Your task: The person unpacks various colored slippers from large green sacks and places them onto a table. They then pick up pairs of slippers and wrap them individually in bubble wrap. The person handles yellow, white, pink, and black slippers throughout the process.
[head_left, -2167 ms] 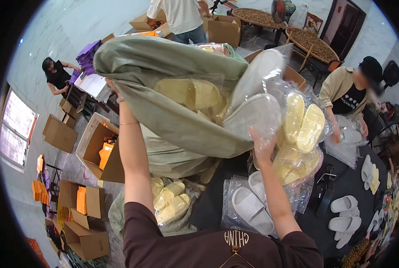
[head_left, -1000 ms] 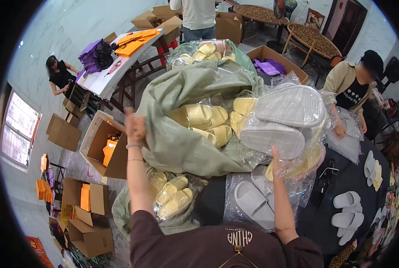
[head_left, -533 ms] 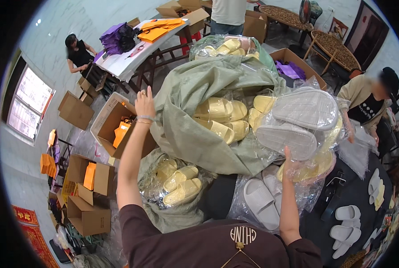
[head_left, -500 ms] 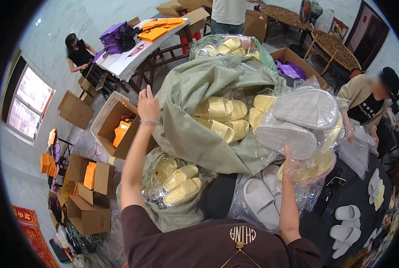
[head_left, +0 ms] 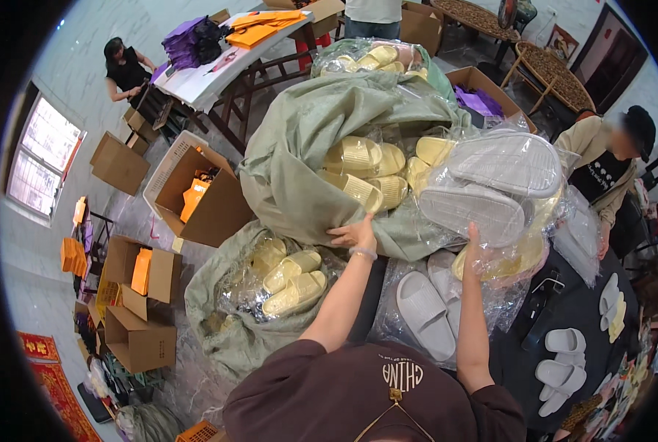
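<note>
Left hand (head_left: pixel 355 234), fingers apart, has shifted from left of centre to mid-frame, against the green sack (head_left: pixel 285 166), bringing both hands to its lower edge. Right hand (head_left: pixel 475 243), closure unclear, at grey slippers (head_left: pixel 502 168), right of centre.

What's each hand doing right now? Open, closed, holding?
Left hand: open, fingers spread against the green sack.
Right hand: at the wrapped grey slippers; fingers mostly hidden, grip cannot be told.

L hand (head_left: pixel 356 236) on grn sack (head_left: pixel 281 195) (yel. slippers (head_left: pixel 360 154) inside).
</note>
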{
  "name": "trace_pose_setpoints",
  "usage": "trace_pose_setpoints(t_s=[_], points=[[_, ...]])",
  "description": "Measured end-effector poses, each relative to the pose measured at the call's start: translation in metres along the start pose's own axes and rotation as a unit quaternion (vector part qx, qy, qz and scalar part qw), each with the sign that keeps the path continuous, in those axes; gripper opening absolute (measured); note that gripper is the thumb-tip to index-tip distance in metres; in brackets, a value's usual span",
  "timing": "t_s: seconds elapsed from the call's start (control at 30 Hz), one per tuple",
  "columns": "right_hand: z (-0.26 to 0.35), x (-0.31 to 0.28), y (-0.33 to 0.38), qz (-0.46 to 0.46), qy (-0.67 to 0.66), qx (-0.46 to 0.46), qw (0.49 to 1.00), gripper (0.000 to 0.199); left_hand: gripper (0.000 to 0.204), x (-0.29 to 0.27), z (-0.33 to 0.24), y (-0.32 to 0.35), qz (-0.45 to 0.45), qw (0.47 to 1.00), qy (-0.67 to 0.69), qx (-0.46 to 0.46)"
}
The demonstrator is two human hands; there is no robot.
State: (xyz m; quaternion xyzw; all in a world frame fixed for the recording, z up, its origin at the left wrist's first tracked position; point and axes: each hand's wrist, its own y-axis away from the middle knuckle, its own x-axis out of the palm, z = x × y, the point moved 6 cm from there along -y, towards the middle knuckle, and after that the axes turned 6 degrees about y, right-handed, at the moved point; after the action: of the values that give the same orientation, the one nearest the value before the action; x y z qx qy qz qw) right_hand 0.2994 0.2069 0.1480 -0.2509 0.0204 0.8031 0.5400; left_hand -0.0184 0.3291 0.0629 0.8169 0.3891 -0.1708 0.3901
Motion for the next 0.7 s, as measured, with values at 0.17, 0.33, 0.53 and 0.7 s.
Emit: trace_pose_setpoints(t_s=[0.17, 0.33, 0.53, 0.7], points=[[0.008, 0.0, 0.007, 0.021, -0.06, 0.012, 0.998, 0.096, 0.066, 0.024, 0.019, -0.052, 0.074, 0.917, 0.346, 0.187], [-0.005, 0.005, 0.005, 0.01, -0.071, 0.028, 0.997, 0.098, 0.036, -0.022, -0.058, -0.004, 0.302, 0.82, 0.476, 0.099], [0.045, 0.004, 0.002, 0.004, -0.169, 0.05, 0.984, 0.091, 0.031, -0.029, -0.179, -0.021, 0.519, 0.729, 0.425, 0.134], [0.021, -0.008, -0.023, 0.056, -0.198, 0.074, 0.976, 0.074, 0.041, -0.025, -0.23, -0.074, 0.499, 0.708, 0.272, 0.418]])
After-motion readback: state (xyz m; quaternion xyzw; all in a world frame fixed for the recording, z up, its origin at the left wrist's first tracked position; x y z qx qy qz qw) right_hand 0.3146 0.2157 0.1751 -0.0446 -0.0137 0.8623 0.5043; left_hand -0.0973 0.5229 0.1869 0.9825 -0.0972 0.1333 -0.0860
